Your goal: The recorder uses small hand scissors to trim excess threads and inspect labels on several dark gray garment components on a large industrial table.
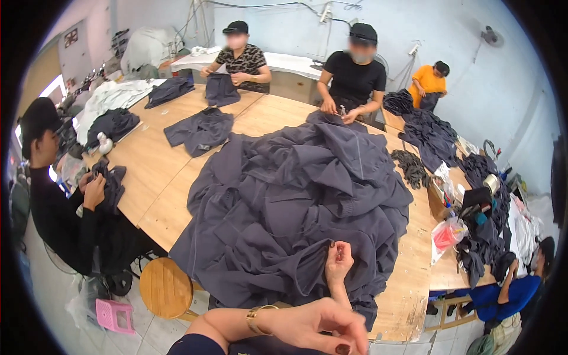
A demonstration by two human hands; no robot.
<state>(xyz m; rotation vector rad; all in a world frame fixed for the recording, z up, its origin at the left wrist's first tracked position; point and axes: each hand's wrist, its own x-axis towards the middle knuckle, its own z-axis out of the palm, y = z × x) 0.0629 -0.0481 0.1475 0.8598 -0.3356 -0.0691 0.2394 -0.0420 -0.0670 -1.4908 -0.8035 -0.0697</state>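
Observation:
A large heap of dark grey garments [284,195] covers the near half of the wooden table in front of me. My right hand [339,260] is over its near side, fingertips pinched at the raised edge of one dark grey garment [310,260]. Folds of that cloth hang to the left of my fingers. Closer to me, my left hand [313,325] is held above the near edge of the pile, a gold band [254,319] on its wrist. Its bent fingers are blurred and partly cut off by the frame's lower edge, hiding whether they hold anything.
Across the wooden table [157,168], two co-workers handle dark garments; another sits at the left. Loose garments [200,129] lie far left. On the right are a side table with dark clothing and a red plastic bag [449,234]. A round stool [165,288] and pink stool [115,315] stand lower left.

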